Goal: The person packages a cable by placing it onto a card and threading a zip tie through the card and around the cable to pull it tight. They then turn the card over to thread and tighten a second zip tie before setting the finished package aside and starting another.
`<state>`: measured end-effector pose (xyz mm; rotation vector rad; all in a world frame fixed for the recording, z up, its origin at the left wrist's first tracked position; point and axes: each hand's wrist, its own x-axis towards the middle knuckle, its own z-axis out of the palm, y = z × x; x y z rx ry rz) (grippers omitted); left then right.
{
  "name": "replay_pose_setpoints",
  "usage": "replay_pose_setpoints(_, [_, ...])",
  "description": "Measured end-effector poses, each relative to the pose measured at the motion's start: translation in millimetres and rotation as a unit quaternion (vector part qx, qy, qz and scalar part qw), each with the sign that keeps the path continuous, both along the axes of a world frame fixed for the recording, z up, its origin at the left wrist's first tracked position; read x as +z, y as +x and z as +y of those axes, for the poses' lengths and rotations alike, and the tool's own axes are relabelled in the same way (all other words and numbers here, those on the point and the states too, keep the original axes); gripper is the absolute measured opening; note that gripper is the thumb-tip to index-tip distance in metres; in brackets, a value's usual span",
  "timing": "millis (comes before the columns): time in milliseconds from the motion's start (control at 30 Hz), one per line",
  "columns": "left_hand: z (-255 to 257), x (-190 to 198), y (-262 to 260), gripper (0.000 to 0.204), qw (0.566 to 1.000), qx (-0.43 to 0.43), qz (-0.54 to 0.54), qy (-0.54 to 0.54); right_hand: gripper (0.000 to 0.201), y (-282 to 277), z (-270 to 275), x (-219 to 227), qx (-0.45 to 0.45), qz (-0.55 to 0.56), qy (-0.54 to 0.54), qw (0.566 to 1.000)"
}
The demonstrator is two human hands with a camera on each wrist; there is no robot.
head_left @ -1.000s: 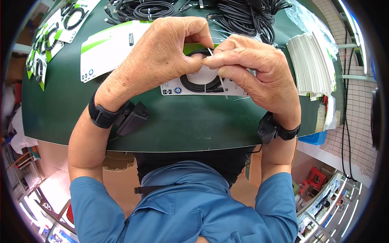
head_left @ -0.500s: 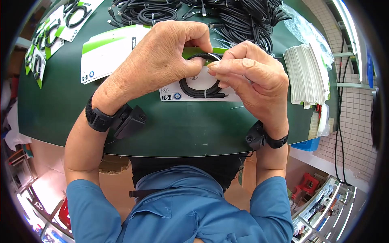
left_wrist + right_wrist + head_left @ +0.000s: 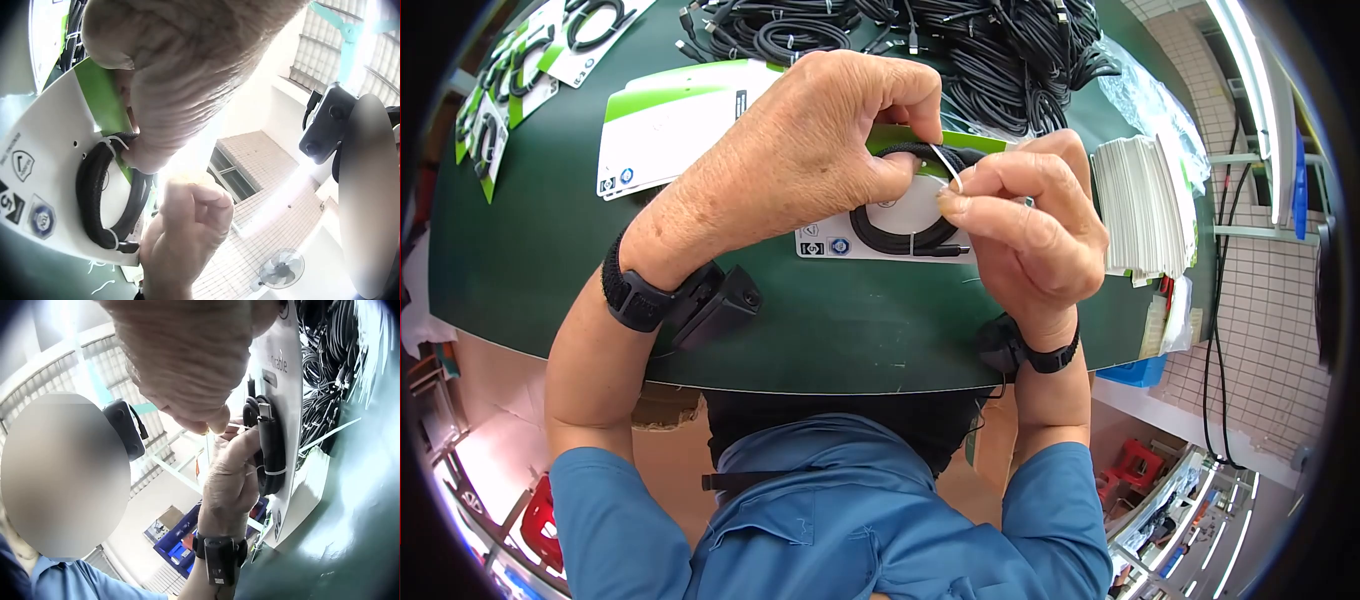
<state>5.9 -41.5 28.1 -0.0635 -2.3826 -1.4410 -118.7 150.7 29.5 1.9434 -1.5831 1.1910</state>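
A coiled black cable (image 3: 870,228) lies on a white and green printed card (image 3: 820,246), with a white tie round its lower part. My left hand (image 3: 810,140) grips the card and coil at the top, its thumb over the coil's inner side. Between the finger and thumb of my right hand (image 3: 1040,220) is the end of a thin white tie (image 3: 945,165) that runs up to the left fingertips. In the left wrist view the coil (image 3: 94,194) shows against the card, tied at top and bottom. The left fingers' far side is hidden.
Printed cards (image 3: 655,140) lie at the left, and finished-looking carded cables (image 3: 585,40) at the far left. Black cable bundles (image 3: 1020,60) cover the back. A stack of white cards (image 3: 1142,205) stands at the right beside clear plastic (image 3: 1145,90).
My right hand has pulled back a little from the coil, and more of the white tie shows between the hands. The left hand keeps its grip.
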Motion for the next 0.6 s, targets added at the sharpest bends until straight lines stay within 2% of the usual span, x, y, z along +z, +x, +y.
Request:
replay_pose_setpoints(367, [0.0, -2.1, -0.4, 0.016, 0.999, 0.006, 0.006, -0.034, 0.034, 7.8, 2.2, 1.5, -0.036, 0.032, 0.004, 0.999])
replay_pose_setpoints(600, [-0.1, -1.0, 0.3, 0.016, 1.0, 0.005, 0.001, -0.014, 0.034, 9.0, 2.2, 0.6, -0.042, 0.032, 0.006, 0.999])
